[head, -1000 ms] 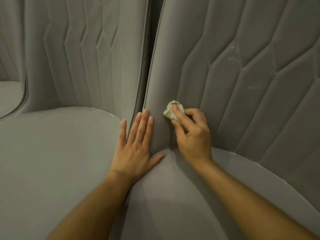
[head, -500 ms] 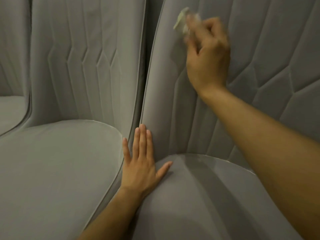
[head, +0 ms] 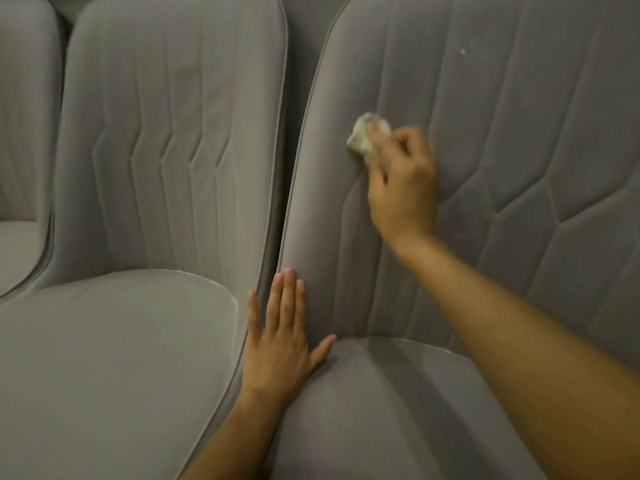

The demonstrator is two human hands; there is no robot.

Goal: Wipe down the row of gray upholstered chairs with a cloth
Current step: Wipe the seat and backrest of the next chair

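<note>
Three gray chairs show in the row. The right hand [head: 401, 188] pinches a crumpled pale cloth [head: 363, 136] against the nearest chair's backrest [head: 519, 140], high up and near its piped left edge. The left hand [head: 280, 344] lies flat, fingers straight, where seat meets backrest at that chair's left edge. A white speck [head: 462, 51] near the backrest's top suggests this chair is only partly wiped; the middle chair [head: 166, 150] and far-left chair [head: 24, 98] likely still wait.

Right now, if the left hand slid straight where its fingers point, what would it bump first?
The left hand would likely meet the right chair's backrest; its fingertips seem to touch it.
</note>
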